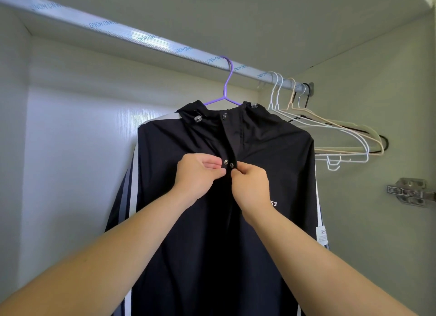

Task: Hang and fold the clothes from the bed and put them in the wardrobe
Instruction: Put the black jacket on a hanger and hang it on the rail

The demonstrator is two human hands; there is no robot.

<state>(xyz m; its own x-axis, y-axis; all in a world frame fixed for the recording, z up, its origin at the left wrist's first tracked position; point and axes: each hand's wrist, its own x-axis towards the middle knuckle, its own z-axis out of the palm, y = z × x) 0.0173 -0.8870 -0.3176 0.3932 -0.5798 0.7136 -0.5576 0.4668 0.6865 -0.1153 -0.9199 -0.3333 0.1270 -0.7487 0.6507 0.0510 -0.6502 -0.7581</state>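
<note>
1. Left hand point(198, 176) is pinching the left edge of the front placket of a black hooded jacket point(278, 150), thumb and curled fingers closing on the cloth just beside a metal snap point(226, 161).
2. Right hand point(252, 188) is pinching the opposite placket edge, fingertips narrow and curled round the fabric just under a second snap point(232, 165). The two hands are nearly touching at chest height on the garment.
3. Both snaps are showing side by side, not pressed together. A higher snap at the collar point(225, 115) is sitting closed.
4. Jacket is hanging inside the wardrobe on a purple hanger point(228, 79), front facing the camera, hood drooping behind the collar. White and grey stripes are running down the sleeves; white digits "53" point(273, 203) are peeking out beside the right wrist.
5. Purple hanger's hook is sitting over the silver wardrobe rail point(118, 27), which is still wearing printed protective film.
6. Empty hangers point(342, 160), white, beige and black, are bunching at the rail's right end, just beside the jacket's shoulder.
7. Metal door hinge point(408, 191) is sitting on the right side wall.
</note>
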